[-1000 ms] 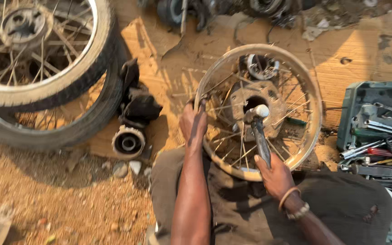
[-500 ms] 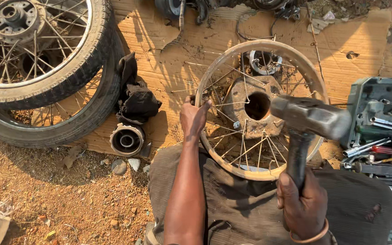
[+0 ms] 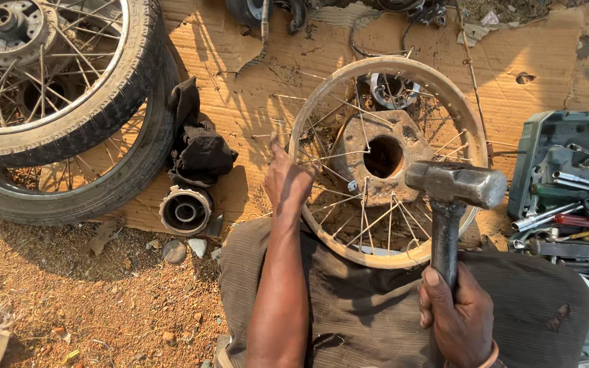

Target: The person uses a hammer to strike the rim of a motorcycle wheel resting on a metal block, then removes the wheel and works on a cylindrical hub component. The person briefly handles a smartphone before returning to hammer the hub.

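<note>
— What was the ground like?
— Reddish dirt (image 3: 69, 300) with small stones, and flattened cardboard (image 3: 253, 88) spread over it.
— And the light?
— Strong sun, casting sharp shadows.
</note>
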